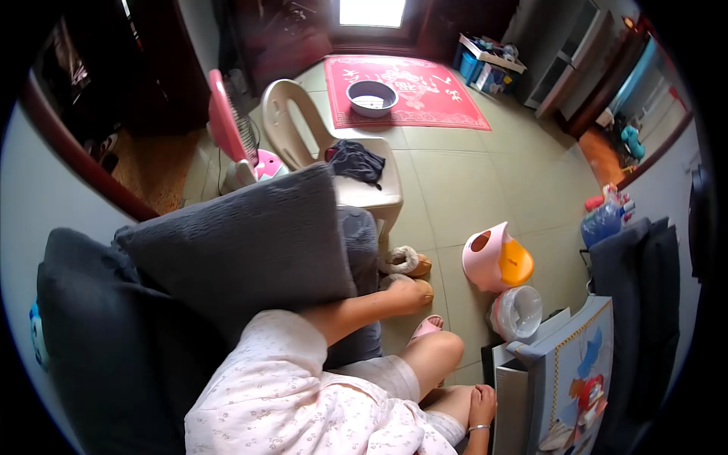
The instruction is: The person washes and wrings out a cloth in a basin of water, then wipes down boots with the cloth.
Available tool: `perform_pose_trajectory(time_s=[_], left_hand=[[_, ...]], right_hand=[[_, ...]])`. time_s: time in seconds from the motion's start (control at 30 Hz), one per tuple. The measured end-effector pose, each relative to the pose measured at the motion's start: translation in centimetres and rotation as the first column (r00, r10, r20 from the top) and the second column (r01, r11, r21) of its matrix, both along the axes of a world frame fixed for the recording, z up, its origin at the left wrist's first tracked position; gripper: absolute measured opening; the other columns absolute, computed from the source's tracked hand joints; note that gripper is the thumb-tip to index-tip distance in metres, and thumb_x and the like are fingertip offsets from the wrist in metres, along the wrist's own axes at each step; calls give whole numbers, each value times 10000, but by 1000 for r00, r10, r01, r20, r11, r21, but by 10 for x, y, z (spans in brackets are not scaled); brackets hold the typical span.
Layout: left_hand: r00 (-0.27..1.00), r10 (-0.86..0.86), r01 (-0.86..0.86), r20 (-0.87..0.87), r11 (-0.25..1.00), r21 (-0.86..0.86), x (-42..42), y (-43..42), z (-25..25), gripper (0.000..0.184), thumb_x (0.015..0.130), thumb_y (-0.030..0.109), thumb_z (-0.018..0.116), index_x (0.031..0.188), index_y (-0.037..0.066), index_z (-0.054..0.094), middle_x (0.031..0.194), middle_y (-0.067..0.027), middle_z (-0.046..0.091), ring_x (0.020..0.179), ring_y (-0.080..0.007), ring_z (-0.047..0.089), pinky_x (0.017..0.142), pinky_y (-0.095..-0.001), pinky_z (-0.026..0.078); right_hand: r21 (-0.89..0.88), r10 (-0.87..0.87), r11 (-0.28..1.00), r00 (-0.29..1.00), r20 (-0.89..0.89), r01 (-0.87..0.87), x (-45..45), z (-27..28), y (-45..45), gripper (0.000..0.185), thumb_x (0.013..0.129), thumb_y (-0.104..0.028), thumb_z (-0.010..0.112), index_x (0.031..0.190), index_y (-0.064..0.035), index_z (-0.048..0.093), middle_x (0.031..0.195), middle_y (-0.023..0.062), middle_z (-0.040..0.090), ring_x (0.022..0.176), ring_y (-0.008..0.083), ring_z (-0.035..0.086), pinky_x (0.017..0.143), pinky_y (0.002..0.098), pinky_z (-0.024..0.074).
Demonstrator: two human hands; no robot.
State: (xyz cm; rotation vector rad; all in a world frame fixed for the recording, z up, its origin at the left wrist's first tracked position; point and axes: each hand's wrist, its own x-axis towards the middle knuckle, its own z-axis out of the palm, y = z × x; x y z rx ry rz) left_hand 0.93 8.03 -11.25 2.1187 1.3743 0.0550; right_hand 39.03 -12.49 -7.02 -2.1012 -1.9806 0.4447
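My left arm reaches across the dark grey sofa arm (359, 262), and my left hand (409, 296) is over a pair of tan slippers (422, 264) with fluffy lining. Its fingers are too small and hidden to show whether they grip anything. Resting on my bare knee, my right hand (482, 404) lies with its fingers stretched out and nothing in them; a bracelet circles that wrist. A pink sandal (429, 326) is on my foot. The large grey cushion (243, 243) stands beside my left arm.
Ahead stand a beige chair (371, 193) with dark cloth (356, 162), a pink fan (227, 117) and a grey basin (371, 98) on a red mat (447, 106). At right are a pink and orange potty (487, 260), a lined bin (519, 312) and a cartoon-patterned cover (572, 379).
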Motion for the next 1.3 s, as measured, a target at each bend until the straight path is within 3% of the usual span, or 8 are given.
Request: perform_pose_trajectory(time_s=[0.2,0.3,0.4,0.63,0.73,0.97,1.03,1.3], left_hand=[[915,-221,148,-338,962,-229,-13,-76,-21,388,942,442,504,924,134,739,973,-101,722,991,-282,672,905,-482,454],[942,-255,312,-217,903,294,-27,-111,-58,288,865,356,565,730,134,688,743,-43,632,825,-225,562,978,-468,360],[965,-258,227,37,903,365,-29,-103,-49,98,699,216,644,742,150,586,795,-13,569,837,-198,571,916,-392,423],[945,-217,251,-243,960,122,-12,-91,-33,187,774,315,662,847,143,667,904,-19,635,974,-197,583,1006,-401,349],[873,-208,-28,-441,882,-471,7,-77,-47,425,865,504,580,1059,144,696,1087,-91,675,1104,-245,581,1053,-466,304],[848,516,-471,-120,631,-616,47,-21,74,301,927,294,588,1099,62,673,1034,-108,712,951,-248,683,847,-340,519],[638,766,-537,-80,368,-759,42,-13,98,306,883,265,592,1046,28,696,919,-133,718,813,-232,695,763,-337,534],[257,964,-638,67,222,-737,16,80,186,187,883,129,595,990,-7,665,806,-85,686,660,-165,654,648,-305,531]], right_hand=[[-52,184,982,983,-13,-184,4,13,27,214,809,-269,664,901,-77,686,964,101,669,950,305,610,894,421,446],[-188,110,973,986,-122,-132,12,16,43,203,795,-283,665,874,-98,692,928,90,689,926,292,626,875,409,452],[-234,41,969,987,-159,-78,39,1,57,173,796,-244,664,868,-90,699,911,100,689,885,299,634,820,409,473],[-396,-18,911,948,-316,-115,71,-19,108,156,817,-243,620,855,-114,699,898,108,694,861,320,636,768,440,482],[-540,36,834,988,-150,-112,74,-29,121,232,838,-278,572,1009,-154,667,1078,63,654,1048,286,588,844,488,473],[-785,239,508,933,-268,-356,100,30,187,408,934,-374,471,1162,-77,636,1223,216,612,1112,387,591,971,475,463],[-738,200,556,923,-327,-382,106,63,233,366,923,-350,506,1088,-78,687,1107,232,655,1037,406,620,940,459,478],[-562,234,727,912,-337,-394,128,149,446,309,911,-324,554,1063,-99,701,998,196,691,962,381,650,852,431,512]])
